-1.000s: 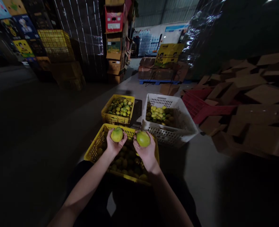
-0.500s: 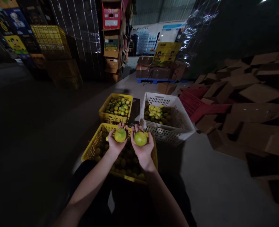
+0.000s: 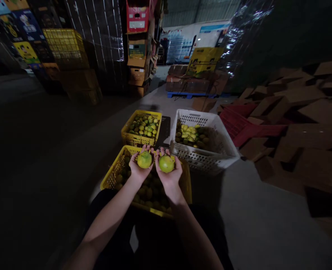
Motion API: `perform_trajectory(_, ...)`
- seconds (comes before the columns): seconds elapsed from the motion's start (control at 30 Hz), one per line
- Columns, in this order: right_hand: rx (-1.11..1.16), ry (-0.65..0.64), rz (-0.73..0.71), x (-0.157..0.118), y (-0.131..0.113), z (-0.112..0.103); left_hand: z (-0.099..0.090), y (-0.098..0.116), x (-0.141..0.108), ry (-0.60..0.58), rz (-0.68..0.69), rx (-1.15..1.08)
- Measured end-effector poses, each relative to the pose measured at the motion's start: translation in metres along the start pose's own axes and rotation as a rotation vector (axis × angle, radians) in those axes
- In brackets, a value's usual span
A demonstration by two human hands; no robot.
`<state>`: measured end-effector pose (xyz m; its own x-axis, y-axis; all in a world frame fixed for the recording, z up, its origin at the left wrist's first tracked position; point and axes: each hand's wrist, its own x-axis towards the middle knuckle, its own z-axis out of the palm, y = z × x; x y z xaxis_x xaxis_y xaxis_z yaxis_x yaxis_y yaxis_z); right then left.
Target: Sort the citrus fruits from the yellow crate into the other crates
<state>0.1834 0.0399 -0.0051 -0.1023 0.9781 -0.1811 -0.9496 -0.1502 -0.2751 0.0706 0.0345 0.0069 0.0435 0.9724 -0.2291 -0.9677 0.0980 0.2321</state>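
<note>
Palm up, my left hand (image 3: 137, 170) cradles a yellow-green citrus fruit (image 3: 144, 159), its fingers curved behind it. Beside it my right hand (image 3: 170, 177) holds a second green citrus fruit (image 3: 166, 164) in the same way. Both hands are over the near yellow crate (image 3: 109, 173), in whose shadow many similar fruits lie. Behind that stands a smaller-looking yellow crate (image 3: 137, 140) filled with yellow and green fruit. To its right a white crate (image 3: 224, 148) has fruit heaped at its left side.
A red crate (image 3: 239, 125) and a heap of flattened cardboard boxes (image 3: 317, 138) lie at the right. Stacked cartons (image 3: 137, 52) rise at the back, near a blue pallet (image 3: 187, 94) with boxes. Yellow crates (image 3: 66, 45) stand on cartons at the left.
The view has turned slightly left, so the surroundings sit further right. Both hands still hold their fruits, now slightly closer together.
</note>
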Motion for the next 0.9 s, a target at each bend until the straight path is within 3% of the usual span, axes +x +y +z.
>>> perform_trajectory(0.37,-0.015,-0.006,0.0,0.008,0.015,-0.005,-0.008,0.014,0.002,-0.017,0.052,-0.004)
perform_trajectory(0.67,-0.018,0.031,0.038,0.005,0.009,-0.002,-0.013,0.023,0.0,0.012,0.067,-0.036)
perform_trajectory(0.77,-0.073,0.089,0.088,0.002,0.014,-0.014,-0.018,0.039,-0.004,0.039,0.141,-0.049)
perform_trajectory(0.9,-0.332,0.202,0.29,-0.015,0.037,-0.047,-0.029,0.071,-0.008,0.08,0.244,-0.106)
